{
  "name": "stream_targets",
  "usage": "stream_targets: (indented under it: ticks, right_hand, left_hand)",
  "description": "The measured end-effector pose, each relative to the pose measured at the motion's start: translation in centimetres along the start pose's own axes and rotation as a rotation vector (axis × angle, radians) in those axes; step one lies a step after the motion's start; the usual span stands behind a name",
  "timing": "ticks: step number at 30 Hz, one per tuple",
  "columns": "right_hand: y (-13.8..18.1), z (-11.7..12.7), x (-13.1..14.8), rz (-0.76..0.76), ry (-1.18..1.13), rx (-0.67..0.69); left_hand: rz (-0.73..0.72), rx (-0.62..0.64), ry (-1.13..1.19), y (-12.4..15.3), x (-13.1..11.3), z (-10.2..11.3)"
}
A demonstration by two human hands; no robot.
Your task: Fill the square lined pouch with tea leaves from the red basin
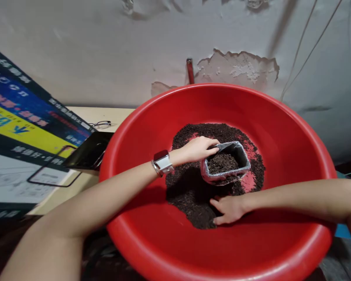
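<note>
At centre frame of the head view, a small silver foil pouch (226, 163) sits in a large round red plastic basin (152, 128), on a heap of dark loose granular material (190, 195) that looks like dried tea leaves. The pouch is tilted, mouth open and facing up and toward the upper right of the frame; its long axis runs from lower left to upper right. The left hand (196, 150) grips the pouch's left rim, apparently to keep the mouth spread open. The right hand (228, 209), fingers extended and loosely cupped, rests on the heap just below the pouch, holding nothing visible. Dark material already lies inside the pouch. A silver wristwatch (163, 162) sits on the left wrist. At left frame, a printed blue-and-yellow cardboard box (20, 117) leans near a pair of spectacles (102, 124).
</note>
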State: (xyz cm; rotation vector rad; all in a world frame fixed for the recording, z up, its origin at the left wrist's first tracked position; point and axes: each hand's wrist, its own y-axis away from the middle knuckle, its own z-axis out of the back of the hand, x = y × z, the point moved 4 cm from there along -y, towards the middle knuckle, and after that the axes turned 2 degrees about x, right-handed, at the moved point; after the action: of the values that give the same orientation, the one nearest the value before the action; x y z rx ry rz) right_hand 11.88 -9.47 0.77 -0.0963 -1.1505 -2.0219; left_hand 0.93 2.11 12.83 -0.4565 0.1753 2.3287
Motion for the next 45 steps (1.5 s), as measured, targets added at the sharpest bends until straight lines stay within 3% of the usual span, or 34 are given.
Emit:
stream_targets:
  ticks: [8,14,18,21,25,29,31,36,45]
  right_hand:
    - [1.0,0.3,0.1,-0.066,-0.234,0.055]
    - [0.7,-0.3,0.7,-0.138,-0.122,0.056]
    - [1.0,0.2,2.4,-0.067,0.02,0.011]
    - [2.1,2.2,4.6,0.076,0.097,-0.108]
    - [5.1,7.4,6.6,0.238,0.166,-0.419]
    - [9.0,13.7,5.0,0.202,0.126,-0.814]
    - [10.6,15.9,3.6,0.185,0.08,-0.931]
    - [11.5,17.5,1.7,0.135,0.026,-0.926]
    - [11.4,17.7,1.1,0.134,0.233,-0.889]
  left_hand:
    - [0.008,0.003,-0.001,0.0,-0.1,0.0]
    - [0.022,0.021,-0.001,-0.2,0.3,-0.1]
    - [0.028,0.033,0.023,-0.1,0.3,-0.1]
    - [0.041,0.036,0.047,-0.1,0.2,0.0]
    - [0.046,0.032,0.067,-0.1,0.1,0.0]
    - [0.044,0.032,0.064,-0.2,0.5,-0.3]
    - [0.071,0.006,0.05,-0.3,0.9,-0.5]
    - [0.072,-0.008,-0.003,-0.5,1.2,-0.6]
    - [0.066,0.027,0.007,-0.3,0.2,0.0]
